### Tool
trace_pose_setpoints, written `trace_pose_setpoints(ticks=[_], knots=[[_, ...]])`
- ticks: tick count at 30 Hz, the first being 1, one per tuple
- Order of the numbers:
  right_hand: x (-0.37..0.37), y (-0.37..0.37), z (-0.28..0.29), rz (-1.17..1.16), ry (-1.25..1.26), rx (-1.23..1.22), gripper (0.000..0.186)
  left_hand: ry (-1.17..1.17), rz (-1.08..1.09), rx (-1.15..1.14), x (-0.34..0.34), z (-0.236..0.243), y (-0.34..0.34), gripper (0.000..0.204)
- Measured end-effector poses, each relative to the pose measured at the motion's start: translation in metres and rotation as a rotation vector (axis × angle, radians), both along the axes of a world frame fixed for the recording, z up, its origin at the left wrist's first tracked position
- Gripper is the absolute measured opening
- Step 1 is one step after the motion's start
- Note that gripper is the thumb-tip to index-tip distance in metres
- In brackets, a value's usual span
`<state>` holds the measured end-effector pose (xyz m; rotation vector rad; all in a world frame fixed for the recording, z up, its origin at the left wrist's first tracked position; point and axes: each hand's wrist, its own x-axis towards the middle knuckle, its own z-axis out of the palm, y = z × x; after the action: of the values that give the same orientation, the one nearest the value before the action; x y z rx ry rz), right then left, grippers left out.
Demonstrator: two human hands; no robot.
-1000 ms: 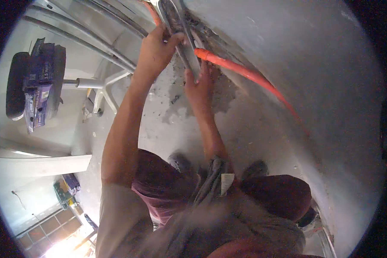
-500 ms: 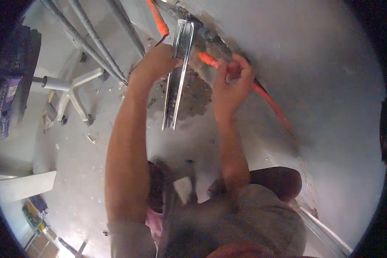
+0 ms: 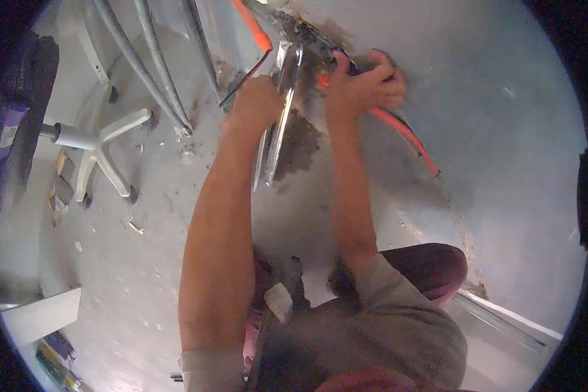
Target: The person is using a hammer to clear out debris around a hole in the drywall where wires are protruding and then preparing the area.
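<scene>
A shiny metal channel slants from the foot of the wall toward me. Around its upper part my left hand is closed. A thin dark cable runs beside that hand, leading up to an orange corrugated conduit. My right hand is by the wall, its thumb apart from its curled fingers, close to a dark gap in the wall. Behind it passes another orange-red conduit, whose orange end shows left of the hand. Whether the palm touches this conduit is hidden.
Several grey pipes lean at the upper left. Beyond them stands a white wheeled chair base. Damp, dirty floor surrounds the channel. A white board lies at lower left, and the wall rises on the right.
My right hand has moved up toward the wall gap, and its pinch near the conduit's orange end has opened. My left hand, still on the channel, has shifted slightly. The whole view has shifted too.
</scene>
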<state>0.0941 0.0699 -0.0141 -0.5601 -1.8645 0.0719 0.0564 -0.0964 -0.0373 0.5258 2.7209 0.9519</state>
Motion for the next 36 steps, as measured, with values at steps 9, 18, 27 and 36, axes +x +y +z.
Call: trace_pose_setpoints(ticks=[9, 18, 27, 36], knots=[[-0.006, -0.009, -0.001, -0.048, 0.043, -0.054, 0.069, 0.012, -0.001, -0.033, 0.002, -0.001, -0.006, 0.033], [-0.008, -0.006, -0.004, -0.044, 0.052, -0.068, 0.066, 0.051, 0.006, 0.022, 0.002, 0.009, -0.011, 0.028], [-0.005, -0.006, -0.004, -0.024, 0.058, -0.079, 0.068, 0.051, 0.025, 0.108, 0.012, 0.037, 0.002, 0.031], [-0.002, -0.007, -0.006, 0.013, 0.028, -0.133, 0.058, 0.283, 0.029, 0.095, 0.007, 0.043, 0.000, 0.034]])
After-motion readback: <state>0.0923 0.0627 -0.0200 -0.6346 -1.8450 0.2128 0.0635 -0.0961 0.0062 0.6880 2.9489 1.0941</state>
